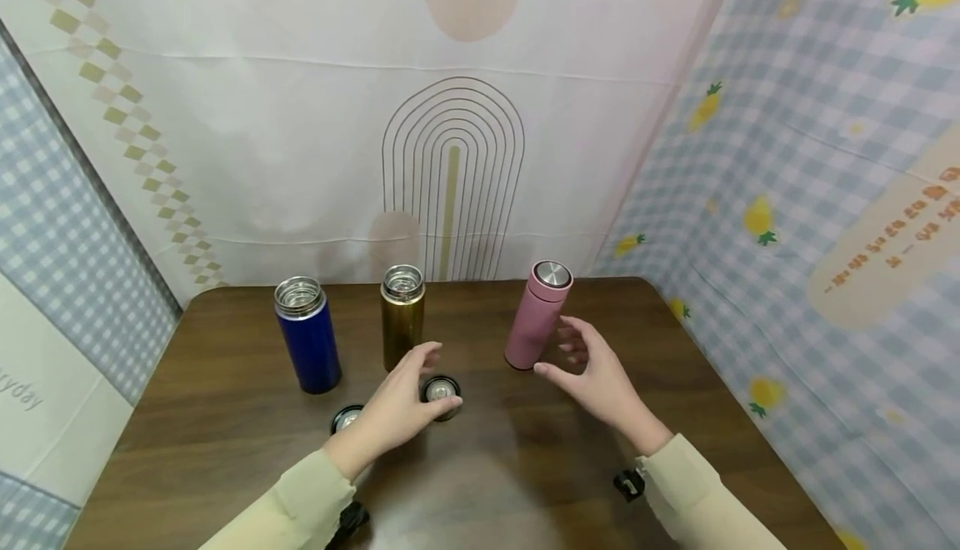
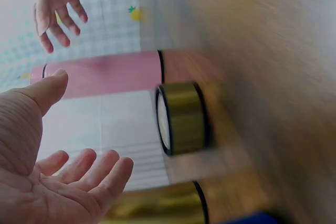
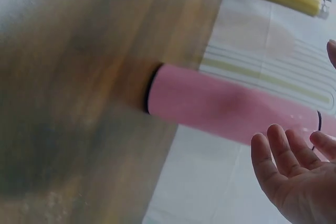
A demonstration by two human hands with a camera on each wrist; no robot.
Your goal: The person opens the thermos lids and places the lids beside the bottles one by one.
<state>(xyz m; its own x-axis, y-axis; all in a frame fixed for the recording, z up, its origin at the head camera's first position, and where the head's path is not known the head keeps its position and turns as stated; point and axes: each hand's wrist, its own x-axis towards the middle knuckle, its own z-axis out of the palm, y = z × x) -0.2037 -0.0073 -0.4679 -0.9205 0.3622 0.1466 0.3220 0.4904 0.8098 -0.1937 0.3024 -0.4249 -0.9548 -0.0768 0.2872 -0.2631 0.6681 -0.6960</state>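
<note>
A pink thermos with its steel-topped lid on stands upright at the right of the table. Close beside it is my right hand, fingers loosely bent and nothing held. My left hand hovers with thumb and fingers spread, also holding nothing. Behind that hand stands a gold thermos with its mouth uncovered. A gold-sided lid lies upside down near the left thumb, its inside showing upward in the head view. Farther left, a blue thermos is lidless too. Another lid is partly hidden by my left wrist.
The brown wooden table reaches back to a white patterned cloth. A blue checked cloth with pineapples hangs along the right side. Black straps show at both wrists under the pale sleeves.
</note>
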